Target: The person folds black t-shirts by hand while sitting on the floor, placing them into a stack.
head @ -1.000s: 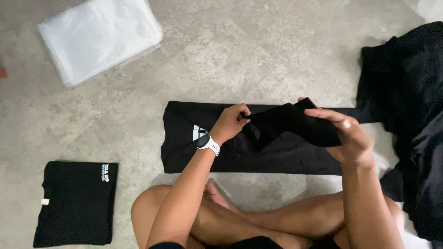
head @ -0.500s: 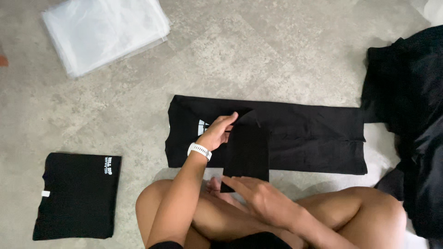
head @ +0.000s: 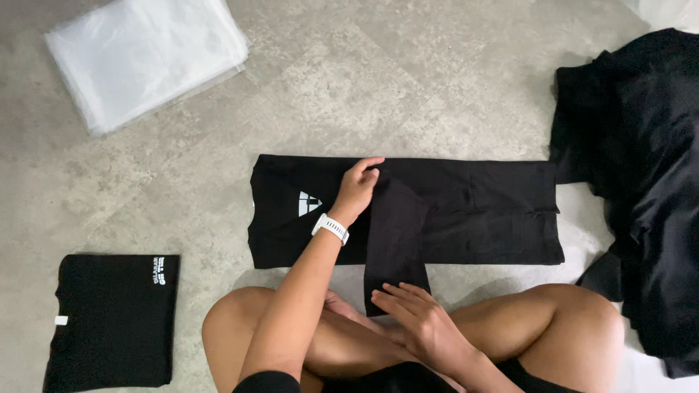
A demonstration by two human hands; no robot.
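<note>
A long black shirt (head: pixel 480 211) with a white logo lies folded lengthwise on the floor in front of my crossed legs. One black sleeve (head: pixel 397 247) is turned down across it and points toward my knees. My left hand (head: pixel 357 189), with a white watch on its wrist, grips the shirt at the top of that sleeve fold, fingers curled. Flat at the sleeve's lower end rests my right hand (head: pixel 419 324), fingers apart, touching the cloth's edge.
A folded black shirt (head: pixel 109 320) lies at the lower left. A stack of clear plastic bags (head: pixel 145 58) sits at the upper left. A heap of black garments (head: pixel 641 182) fills the right side. The floor is grey concrete.
My right hand brought the sleeve from the right, laid it down across the shirt, then slid to its lower end. The left hand stayed at the fold.
</note>
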